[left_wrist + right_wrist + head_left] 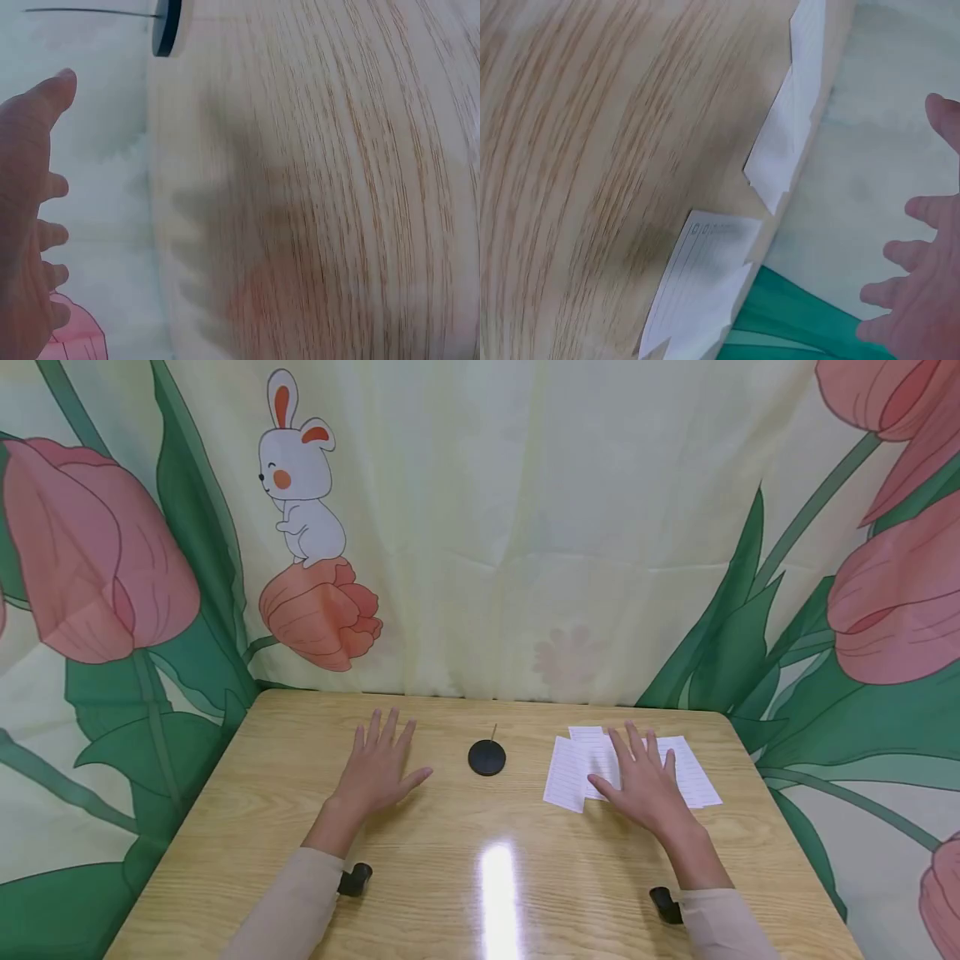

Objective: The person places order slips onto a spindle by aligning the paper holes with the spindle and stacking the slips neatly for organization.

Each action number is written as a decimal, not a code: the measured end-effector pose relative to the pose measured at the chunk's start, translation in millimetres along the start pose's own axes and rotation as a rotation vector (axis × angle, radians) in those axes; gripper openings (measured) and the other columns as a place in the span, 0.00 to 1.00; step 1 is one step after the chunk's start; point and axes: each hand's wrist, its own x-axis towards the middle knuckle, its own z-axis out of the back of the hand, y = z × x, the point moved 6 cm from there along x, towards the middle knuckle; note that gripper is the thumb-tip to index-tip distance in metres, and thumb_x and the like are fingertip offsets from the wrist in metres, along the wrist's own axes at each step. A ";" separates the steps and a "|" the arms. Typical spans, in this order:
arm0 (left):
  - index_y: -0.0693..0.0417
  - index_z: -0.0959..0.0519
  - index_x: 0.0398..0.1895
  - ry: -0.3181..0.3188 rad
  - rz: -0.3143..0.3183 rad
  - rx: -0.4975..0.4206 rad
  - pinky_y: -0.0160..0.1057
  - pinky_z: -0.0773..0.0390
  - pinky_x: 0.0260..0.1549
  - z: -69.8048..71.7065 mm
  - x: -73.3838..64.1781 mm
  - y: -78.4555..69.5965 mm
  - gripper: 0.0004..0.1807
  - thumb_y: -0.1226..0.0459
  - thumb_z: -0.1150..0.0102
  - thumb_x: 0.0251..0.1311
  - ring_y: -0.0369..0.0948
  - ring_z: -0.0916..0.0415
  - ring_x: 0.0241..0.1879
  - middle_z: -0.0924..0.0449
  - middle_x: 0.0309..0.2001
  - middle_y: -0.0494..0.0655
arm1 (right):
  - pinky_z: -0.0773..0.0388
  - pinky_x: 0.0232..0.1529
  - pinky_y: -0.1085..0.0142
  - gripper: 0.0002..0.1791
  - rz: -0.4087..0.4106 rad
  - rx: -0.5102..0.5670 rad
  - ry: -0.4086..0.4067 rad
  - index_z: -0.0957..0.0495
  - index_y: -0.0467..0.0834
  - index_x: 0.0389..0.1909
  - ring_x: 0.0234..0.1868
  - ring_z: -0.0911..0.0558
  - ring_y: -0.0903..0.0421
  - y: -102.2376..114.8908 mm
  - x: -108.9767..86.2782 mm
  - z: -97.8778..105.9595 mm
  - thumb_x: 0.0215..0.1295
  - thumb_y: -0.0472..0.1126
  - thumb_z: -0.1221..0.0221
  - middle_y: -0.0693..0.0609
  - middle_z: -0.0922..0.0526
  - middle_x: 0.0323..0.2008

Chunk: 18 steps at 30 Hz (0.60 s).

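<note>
My left hand [377,774] hovers over the left part of the table with its fingers spread, holding nothing; its shadow falls on the wood in the left wrist view. To its right stands a round black base [487,758] with a thin upright rod [493,732]. My right hand [647,783], fingers also spread and free of any object, is raised above several white lined paper sheets [567,774]. Those sheets overlap one another, and the hand hides part of them in the head view. In the right wrist view, one sheet [705,277] shows printed lines and small marks along one end.
The wooden table [450,877] carries a bright light reflection near its front. Behind and beside it hangs a curtain [465,527] printed with tulips, leaves and a white rabbit. A black wrist device [356,880] sits by the left sleeve, another [665,906] by the right.
</note>
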 end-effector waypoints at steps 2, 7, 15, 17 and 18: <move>0.52 0.45 0.82 0.001 -0.001 0.004 0.69 0.53 0.75 -1.0 1.6 -1.1 0.50 0.31 0.52 0.68 0.65 0.60 0.81 0.54 0.82 0.63 | 0.59 0.68 0.21 0.50 0.001 -0.004 -0.011 0.46 0.40 0.81 0.78 0.56 0.22 -3.2 -0.9 1.2 0.70 0.67 0.43 0.30 0.52 0.80; 0.53 0.44 0.82 0.006 -0.017 -0.003 0.70 0.53 0.75 -5.4 4.6 -5.1 0.50 0.31 0.52 0.68 0.65 0.61 0.81 0.55 0.83 0.63 | 0.58 0.69 0.22 0.50 -0.004 -0.013 -0.014 0.46 0.37 0.80 0.77 0.53 0.22 -10.1 -3.6 3.8 0.71 0.67 0.45 0.29 0.51 0.80; 0.53 0.45 0.82 0.033 -0.051 -0.007 0.70 0.52 0.74 -11.2 7.9 -15.2 0.50 0.31 0.53 0.69 0.65 0.60 0.81 0.57 0.83 0.63 | 0.59 0.69 0.22 0.50 -0.024 -0.022 -0.013 0.46 0.38 0.80 0.78 0.52 0.23 -26.1 -6.9 5.4 0.71 0.66 0.44 0.29 0.50 0.79; 0.53 0.45 0.82 0.035 -0.058 -0.007 0.69 0.52 0.74 -12.7 8.3 -17.8 0.49 0.32 0.53 0.69 0.65 0.60 0.81 0.57 0.83 0.63 | 0.59 0.69 0.22 0.49 -0.026 -0.031 -0.012 0.46 0.38 0.80 0.78 0.52 0.24 -31.2 -7.1 4.8 0.71 0.66 0.44 0.29 0.49 0.79; 0.53 0.45 0.82 0.038 -0.062 -0.008 0.69 0.52 0.74 -13.5 8.5 -19.2 0.49 0.32 0.53 0.69 0.65 0.60 0.81 0.57 0.83 0.63 | 0.58 0.68 0.22 0.49 -0.027 -0.032 -0.012 0.46 0.37 0.80 0.78 0.52 0.24 -33.6 -7.3 4.7 0.71 0.66 0.44 0.29 0.49 0.79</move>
